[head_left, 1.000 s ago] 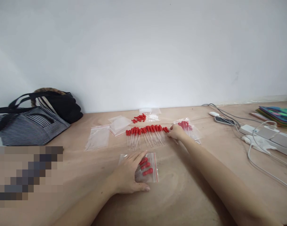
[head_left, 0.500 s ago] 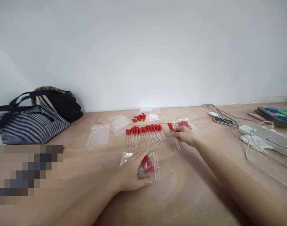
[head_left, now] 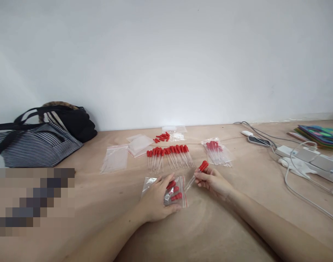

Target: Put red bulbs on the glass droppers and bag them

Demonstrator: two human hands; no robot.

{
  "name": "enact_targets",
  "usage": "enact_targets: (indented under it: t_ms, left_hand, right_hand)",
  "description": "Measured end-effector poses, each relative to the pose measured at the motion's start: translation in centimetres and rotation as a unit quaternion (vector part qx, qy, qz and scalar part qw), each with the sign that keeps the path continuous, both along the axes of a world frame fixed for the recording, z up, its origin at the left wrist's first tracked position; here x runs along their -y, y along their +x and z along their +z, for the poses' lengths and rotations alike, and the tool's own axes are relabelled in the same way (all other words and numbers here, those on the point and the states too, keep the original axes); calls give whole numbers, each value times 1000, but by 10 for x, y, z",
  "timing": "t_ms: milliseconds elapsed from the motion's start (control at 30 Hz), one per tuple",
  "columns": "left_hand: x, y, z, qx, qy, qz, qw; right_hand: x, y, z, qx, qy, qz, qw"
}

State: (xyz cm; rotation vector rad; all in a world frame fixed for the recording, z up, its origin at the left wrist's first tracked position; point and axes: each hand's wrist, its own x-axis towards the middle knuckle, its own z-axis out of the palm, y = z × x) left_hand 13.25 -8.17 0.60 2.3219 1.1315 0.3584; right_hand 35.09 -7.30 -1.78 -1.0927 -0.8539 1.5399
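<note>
My left hand point(head_left: 158, 200) lies with fingers spread on a clear zip bag point(head_left: 182, 189) that has several red-bulbed droppers inside. Pinched in my right hand point(head_left: 214, 182) are droppers with red bulbs point(head_left: 203, 166); their clear stems point down-left toward the bag's red-lined edge. Their exact number cannot be made out. Behind the hands lies a row of red-topped droppers point(head_left: 171, 156). Another clear bag with droppers point(head_left: 217, 151) rests to the right of that row.
Flat clear bags point(head_left: 115, 159) lie left of the row. Loose red bulbs point(head_left: 163, 137) and clear tubes point(head_left: 178, 136) are near the wall. A striped bag point(head_left: 38, 145) stands left; a phone point(head_left: 258, 141), power strips point(head_left: 319, 162) and cables are right.
My right hand has moved toward me and slightly left, bringing the droppers from beside the row to near the bag's edge. My left hand and its bag have shifted slightly right.
</note>
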Motion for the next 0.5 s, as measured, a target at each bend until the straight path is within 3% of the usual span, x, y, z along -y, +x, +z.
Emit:
enact_targets:
  t_ms: [300, 500]
  left_hand:
    - [0, 0, -1, -4, 16, 4, 1000]
    - [0, 0, -3, -10, 22, 7, 1000]
  right_hand:
    - [4, 3, -1, -19, 27, 0, 999]
    - [12, -7, 2, -54, -29, 52, 997]
